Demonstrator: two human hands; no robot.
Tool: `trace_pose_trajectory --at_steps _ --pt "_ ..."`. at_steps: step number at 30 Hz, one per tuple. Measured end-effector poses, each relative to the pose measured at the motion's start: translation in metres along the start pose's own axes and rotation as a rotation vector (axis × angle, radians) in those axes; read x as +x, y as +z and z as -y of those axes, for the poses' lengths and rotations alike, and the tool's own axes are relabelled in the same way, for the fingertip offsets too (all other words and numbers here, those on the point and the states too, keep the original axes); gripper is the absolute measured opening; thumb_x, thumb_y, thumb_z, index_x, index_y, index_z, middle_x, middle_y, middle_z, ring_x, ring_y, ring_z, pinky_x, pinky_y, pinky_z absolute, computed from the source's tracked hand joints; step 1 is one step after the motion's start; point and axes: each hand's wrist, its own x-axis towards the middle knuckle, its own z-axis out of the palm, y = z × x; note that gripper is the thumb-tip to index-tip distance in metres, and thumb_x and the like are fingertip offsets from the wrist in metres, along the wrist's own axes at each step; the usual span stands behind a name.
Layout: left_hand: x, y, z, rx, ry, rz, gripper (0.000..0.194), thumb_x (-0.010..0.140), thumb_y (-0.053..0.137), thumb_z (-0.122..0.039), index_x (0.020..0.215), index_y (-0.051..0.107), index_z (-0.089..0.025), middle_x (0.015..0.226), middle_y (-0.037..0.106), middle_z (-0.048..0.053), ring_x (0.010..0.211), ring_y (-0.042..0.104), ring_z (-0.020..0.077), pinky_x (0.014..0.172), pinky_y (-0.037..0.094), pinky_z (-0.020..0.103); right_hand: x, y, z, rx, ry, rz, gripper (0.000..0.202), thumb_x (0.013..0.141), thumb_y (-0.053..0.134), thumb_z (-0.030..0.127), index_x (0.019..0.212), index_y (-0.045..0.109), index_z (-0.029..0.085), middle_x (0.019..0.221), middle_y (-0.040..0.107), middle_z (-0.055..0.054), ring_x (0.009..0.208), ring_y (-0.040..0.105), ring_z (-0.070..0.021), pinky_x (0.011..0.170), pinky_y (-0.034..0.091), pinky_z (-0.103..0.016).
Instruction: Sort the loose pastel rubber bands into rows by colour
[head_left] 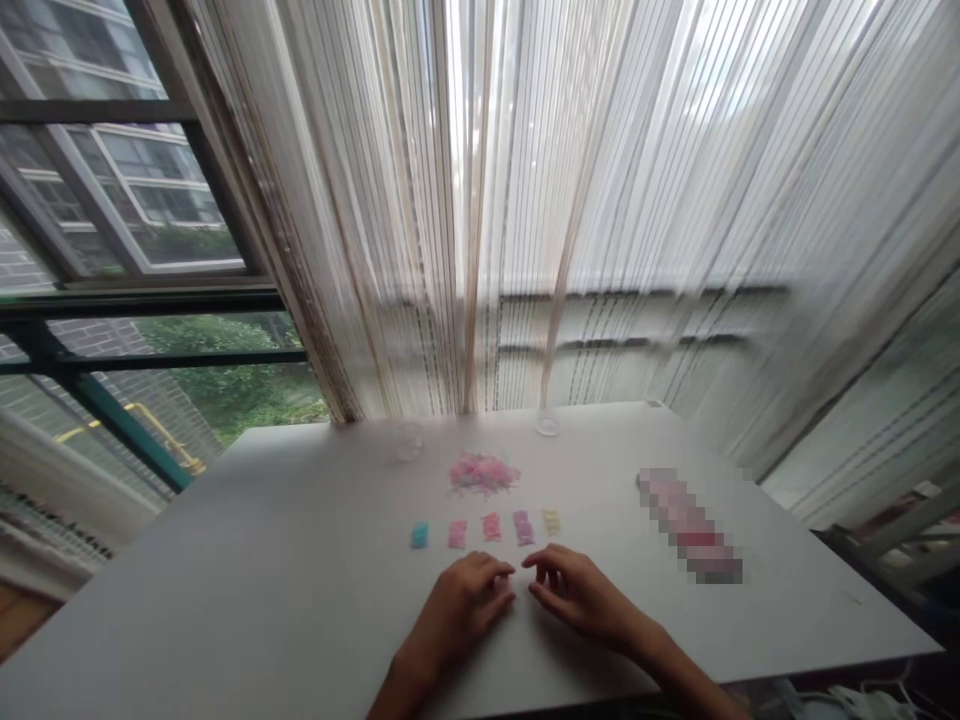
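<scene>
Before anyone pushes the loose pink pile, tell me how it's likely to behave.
The pink pile would probably spread or scatter rather than slide as one, since stray bits stick out all round its ragged edge. It is likely light, as the pieces look small and thin. Whether single pieces might roll, the blur leaves unclear.

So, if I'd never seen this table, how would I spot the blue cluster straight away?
On the white table, find the loose, mostly pink pile. Just on the near side of it runs a row of five small clusters. The blue cluster sits at the row's left end, beside a pink one, and is the only blue one there.
</scene>
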Motion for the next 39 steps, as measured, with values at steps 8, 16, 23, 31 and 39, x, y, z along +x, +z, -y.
trace_pose_trajectory --at_steps 8,16,23,31,39 --pt "-0.020 0.002 -0.002 -0.067 -0.012 -0.128 0.030 0.088 0.067 -0.019 0.117 0.067 -0.026 0.112 0.071 0.006 0.103 0.068 0.0238 0.093 0.058 0.039 -0.010 0.030 0.007 -0.043 0.029 -0.084 0.027 0.087 0.066 0.021 0.114 0.069 0.023 0.098 0.069 -0.007 0.091 0.066 -0.0232 0.083 0.055 -0.035" --pt "-0.026 0.003 0.001 -0.035 -0.014 -0.171 0.016 0.091 0.065 -0.022 0.107 0.069 -0.025 0.100 0.072 0.006 0.095 0.068 0.0228 0.087 0.059 0.038 -0.011 0.040 0.002 -0.099 0.015 -0.120 0.013 0.090 0.063 0.021 0.098 0.074 0.023 0.093 0.069 -0.007 0.090 0.064 -0.0243 0.083 0.053 -0.038" --pt "-0.026 0.000 -0.006 -0.013 -0.042 -0.148 0.014 0.090 0.065 -0.021 0.103 0.068 -0.024 0.093 0.070 0.005 0.086 0.066 0.0212 0.081 0.057 0.036 -0.012 0.041 -0.005 -0.004 0.039 -0.156 0.015 0.094 0.057 0.024 0.096 0.073 0.022 0.086 0.067 -0.006 0.082 0.065 -0.0216 0.077 0.054 -0.035" --pt "-0.025 0.001 -0.007 0.013 -0.035 -0.141 0.009 0.089 0.064 -0.020 0.096 0.070 -0.022 0.090 0.069 0.006 0.086 0.065 0.0219 0.082 0.055 0.036 -0.013 0.043 -0.005 -0.017 -0.001 -0.187 0.017 0.091 0.055 0.017 0.094 0.071 0.022 0.086 0.066 -0.006 0.082 0.065 -0.0221 0.076 0.055 -0.035" --pt "-0.027 0.003 -0.006 0.046 -0.018 -0.130 0.015 0.091 0.064 -0.022 0.104 0.072 -0.024 0.091 0.069 0.006 0.089 0.065 0.0228 0.082 0.054 0.036 -0.012 0.043 -0.004 -0.042 -0.005 -0.173 0.012 0.091 0.060 0.024 0.091 0.072 0.022 0.085 0.066 -0.005 0.082 0.065 -0.0219 0.077 0.054 -0.035"
